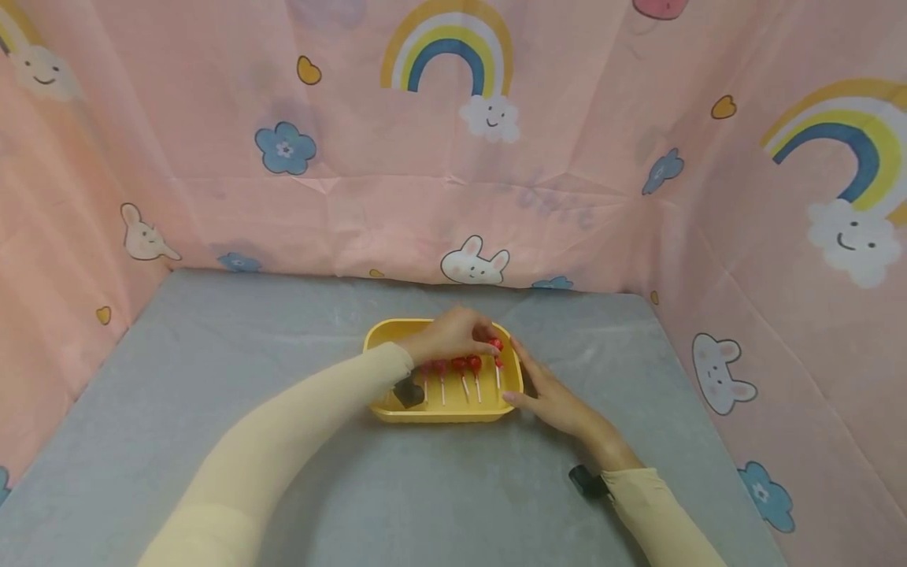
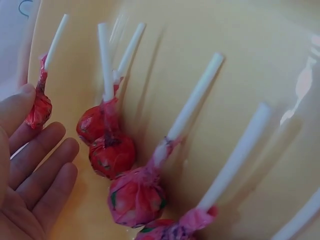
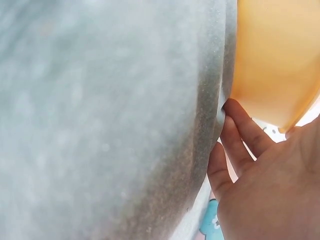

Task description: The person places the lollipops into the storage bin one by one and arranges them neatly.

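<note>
A yellow tray (image 1: 439,417) sits on the table with a row of red-wrapped lollipops (image 1: 474,364) on white sticks inside. Reaching over it, my left hand (image 1: 453,335) pinches the rightmost lollipop (image 2: 40,107) by its wrapped head between thumb and index finger, its stick pointing toward me. The other left fingers are extended beside the neighbouring lollipops (image 2: 112,155). At the tray's right end my right hand (image 1: 556,402) touches the outside of the wall, fingers fairly straight and thumb at the near corner. My left forearm partly covers the tray's left part.
A grey cloth (image 1: 453,488) covers the table. Pink printed curtains (image 1: 397,213) hang behind it and along both sides. Dark wrist cameras (image 1: 586,480) are worn on both wrists; the left one overlaps the tray in the head view.
</note>
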Tool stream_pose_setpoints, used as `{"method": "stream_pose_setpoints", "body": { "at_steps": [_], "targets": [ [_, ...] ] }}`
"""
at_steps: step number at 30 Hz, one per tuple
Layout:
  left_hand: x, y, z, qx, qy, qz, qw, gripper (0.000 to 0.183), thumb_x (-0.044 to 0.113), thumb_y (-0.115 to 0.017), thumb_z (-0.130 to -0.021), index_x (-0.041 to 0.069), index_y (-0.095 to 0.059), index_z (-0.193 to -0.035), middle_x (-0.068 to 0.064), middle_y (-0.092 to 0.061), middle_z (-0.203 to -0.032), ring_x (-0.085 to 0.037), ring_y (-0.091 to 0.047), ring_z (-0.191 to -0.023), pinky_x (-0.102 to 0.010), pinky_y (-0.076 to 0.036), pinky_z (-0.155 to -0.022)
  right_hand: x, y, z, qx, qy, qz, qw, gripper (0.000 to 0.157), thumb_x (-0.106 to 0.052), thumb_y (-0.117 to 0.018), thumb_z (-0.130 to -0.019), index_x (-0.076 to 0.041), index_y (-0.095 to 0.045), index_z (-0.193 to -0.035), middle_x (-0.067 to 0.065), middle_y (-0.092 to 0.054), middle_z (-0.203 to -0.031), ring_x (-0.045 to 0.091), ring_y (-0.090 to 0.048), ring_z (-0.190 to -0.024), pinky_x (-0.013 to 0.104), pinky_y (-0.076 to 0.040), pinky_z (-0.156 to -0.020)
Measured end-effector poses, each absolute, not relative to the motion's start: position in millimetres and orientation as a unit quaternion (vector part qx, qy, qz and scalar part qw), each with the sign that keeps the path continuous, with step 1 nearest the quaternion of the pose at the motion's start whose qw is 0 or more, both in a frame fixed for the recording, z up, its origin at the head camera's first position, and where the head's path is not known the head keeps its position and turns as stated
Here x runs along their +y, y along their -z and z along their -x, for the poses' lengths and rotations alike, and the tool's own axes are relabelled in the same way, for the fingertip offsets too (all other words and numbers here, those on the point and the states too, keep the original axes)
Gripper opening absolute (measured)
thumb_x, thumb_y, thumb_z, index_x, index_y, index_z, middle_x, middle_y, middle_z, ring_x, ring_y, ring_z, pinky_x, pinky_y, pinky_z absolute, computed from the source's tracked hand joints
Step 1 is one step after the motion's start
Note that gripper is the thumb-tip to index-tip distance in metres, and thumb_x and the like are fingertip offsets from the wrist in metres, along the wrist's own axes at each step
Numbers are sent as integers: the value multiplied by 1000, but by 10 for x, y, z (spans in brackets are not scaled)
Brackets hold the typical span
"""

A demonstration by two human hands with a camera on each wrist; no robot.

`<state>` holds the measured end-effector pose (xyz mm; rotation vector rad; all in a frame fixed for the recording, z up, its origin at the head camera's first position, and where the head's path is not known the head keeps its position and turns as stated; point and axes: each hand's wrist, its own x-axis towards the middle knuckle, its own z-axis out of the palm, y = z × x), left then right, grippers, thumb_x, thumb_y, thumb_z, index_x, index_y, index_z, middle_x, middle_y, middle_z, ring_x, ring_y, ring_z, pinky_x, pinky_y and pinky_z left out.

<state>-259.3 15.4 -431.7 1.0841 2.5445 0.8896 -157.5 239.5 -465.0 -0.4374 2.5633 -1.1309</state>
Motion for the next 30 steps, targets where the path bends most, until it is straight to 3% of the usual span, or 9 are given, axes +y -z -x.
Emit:
{"method": "stream_pose_setpoints", "body": {
  "at_steps": [12,24,30],
  "targets": [
    [161,4442,2572,870,-297,-372,130,26,34,-74,-89,16,-76,-107,5,-75,-94,-6,-61,-75,-18,-53,-77,2397,4659,1568,893,396,156,146,93,-41,-65,-94,-39,2,-158,8,-7,-169,38,-12,-155,68,-15,-119],
    [177,4515,2571,871,-287,-379,124,22,32,-75,-88,15,-76,-101,5,-75,-93,-6,-63,-81,-19,-54,-79,2387,4650,1558,889,404,166,139,92,-37,-65,-95,-38,1,-159,7,-8,-169,38,-14,-154,67,-16,-120],
    [193,4559,2584,876,-274,-379,117,21,32,-75,-88,14,-77,-98,5,-74,-87,-6,-61,-74,-18,-53,-73,2383,4648,1568,889,403,163,141,92,-37,-65,-95,-35,1,-159,6,-8,-169,37,-14,-154,67,-17,-120]
  ]
}}
